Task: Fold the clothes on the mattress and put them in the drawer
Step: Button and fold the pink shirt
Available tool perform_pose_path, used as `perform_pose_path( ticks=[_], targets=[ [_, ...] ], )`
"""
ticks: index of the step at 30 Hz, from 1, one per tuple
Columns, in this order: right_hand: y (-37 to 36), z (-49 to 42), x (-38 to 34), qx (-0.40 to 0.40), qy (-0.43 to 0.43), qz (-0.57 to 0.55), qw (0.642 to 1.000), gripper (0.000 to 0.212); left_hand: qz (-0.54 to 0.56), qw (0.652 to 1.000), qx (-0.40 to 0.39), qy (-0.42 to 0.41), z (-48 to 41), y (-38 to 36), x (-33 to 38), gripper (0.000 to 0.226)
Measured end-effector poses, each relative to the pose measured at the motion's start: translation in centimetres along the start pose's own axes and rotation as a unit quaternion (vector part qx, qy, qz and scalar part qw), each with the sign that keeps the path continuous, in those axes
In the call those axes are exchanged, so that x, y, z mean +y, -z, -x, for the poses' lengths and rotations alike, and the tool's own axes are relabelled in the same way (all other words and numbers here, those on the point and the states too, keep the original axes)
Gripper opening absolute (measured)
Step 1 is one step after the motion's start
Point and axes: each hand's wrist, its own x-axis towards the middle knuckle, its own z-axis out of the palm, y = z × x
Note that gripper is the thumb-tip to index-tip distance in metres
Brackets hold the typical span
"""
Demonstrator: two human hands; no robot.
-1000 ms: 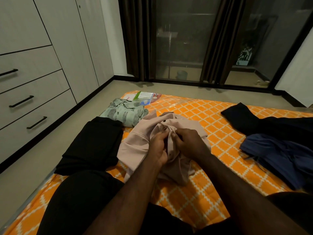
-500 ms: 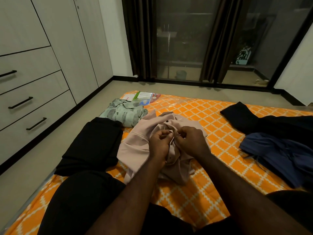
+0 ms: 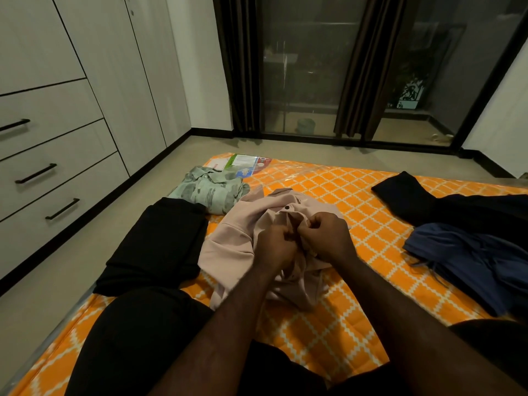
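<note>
Both left hand (image 3: 275,247) and right hand (image 3: 328,238) pinch the pink shirt (image 3: 228,250) by its buttons (image 3: 286,207), fingers (image 3: 315,224) curled; I judge it light, limp, best held at seams.

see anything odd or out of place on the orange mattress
Nothing damaged or spilled. The pale pink shirt is bunched in the left hand and right hand, and the dark blue garment lies crumpled at the right of the orange patterned mattress, unlike the folded black garment and green patterned shirt.
</note>
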Motion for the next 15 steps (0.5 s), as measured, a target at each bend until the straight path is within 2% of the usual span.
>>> perform_pose_path(
  ticks=[3, 7, 10, 15],
  targets=[
    [-0.1, 0.3, -0.3, -0.009, 0.008, 0.032, 0.999, 0.035, 0.065, 0.997, -0.024, 0.023, 0.0, 0.6, -0.1, 0.037],
    [-0.4, 0.2, 0.1, -0.014, 0.013, 0.034, 0.999, 0.04, 0.135, 0.99, -0.029, 0.04, -0.2, 0.7, -0.6, 0.017],
    [-0.4, 0.0, 0.4, -0.009, 0.012, 0.034, 0.999, 0.045, 0.187, 0.979, -0.026, 0.073, -0.5, 0.5, -0.9, 0.026],
    [-0.8, 0.0, 0.9, 0.014, 0.008, 0.051, 0.999, 0.031, 0.243, 0.966, -0.006, 0.091, -0.5, 0.3, -1.1, 0.023]
  ],
)
